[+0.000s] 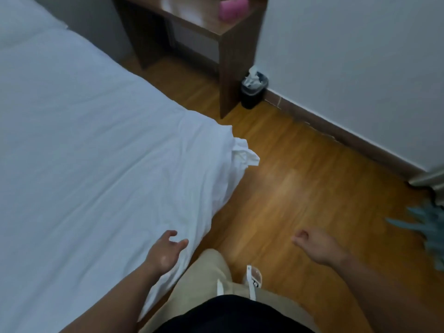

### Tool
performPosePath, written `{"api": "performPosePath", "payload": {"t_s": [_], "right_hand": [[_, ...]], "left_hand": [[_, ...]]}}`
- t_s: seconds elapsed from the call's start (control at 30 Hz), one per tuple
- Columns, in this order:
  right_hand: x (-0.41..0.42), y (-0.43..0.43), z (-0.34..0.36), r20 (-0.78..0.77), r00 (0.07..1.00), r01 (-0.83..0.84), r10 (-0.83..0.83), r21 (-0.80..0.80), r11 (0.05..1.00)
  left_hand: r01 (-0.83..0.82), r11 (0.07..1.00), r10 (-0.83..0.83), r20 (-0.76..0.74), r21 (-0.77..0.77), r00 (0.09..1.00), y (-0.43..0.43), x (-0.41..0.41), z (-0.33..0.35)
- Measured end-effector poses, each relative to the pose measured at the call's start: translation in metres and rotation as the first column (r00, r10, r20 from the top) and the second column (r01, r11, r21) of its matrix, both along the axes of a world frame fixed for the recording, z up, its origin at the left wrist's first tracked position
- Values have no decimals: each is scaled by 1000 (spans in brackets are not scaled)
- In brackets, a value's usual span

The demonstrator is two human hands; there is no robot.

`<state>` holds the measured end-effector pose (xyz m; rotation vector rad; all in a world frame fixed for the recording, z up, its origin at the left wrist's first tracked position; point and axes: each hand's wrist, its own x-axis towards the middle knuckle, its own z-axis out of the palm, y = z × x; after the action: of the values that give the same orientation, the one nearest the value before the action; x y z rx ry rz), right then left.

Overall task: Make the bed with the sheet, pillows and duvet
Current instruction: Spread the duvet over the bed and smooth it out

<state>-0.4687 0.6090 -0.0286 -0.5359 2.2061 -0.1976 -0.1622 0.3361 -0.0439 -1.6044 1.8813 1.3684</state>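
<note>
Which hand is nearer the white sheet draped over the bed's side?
Left. The left hand is right at the draped edge of the sheet, fingers relaxed; the right hand hangs over the wooden floor, well clear of it.

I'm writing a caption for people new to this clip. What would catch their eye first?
The white sheet fills the left, and its bunched corner sticks out over the wooden floor. The left hand hovers by the sheet's edge and the right hand over the floor, both holding nothing. At the top, a pink thing lies on a wooden desk, with a small black bin beside it.
</note>
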Motion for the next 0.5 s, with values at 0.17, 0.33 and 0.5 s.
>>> {"api": "performPosePath", "payload": {"t_s": [0.17,0.33,0.5], "right_hand": [[-94,-125,-15,-89,991,-101,102,16,995],[-153,-225,-42,2,982,-186,188,157,970],[-213,-337,-79,-6,891,-446,454,175,878]], "left_hand": [[-33,999,35,52,-34,998,-50,-71,-27],[127,982,-136,-58,-142,989,-100,-181,-55],[247,916,-299,-127,-316,946,-134,-273,-78]]}}
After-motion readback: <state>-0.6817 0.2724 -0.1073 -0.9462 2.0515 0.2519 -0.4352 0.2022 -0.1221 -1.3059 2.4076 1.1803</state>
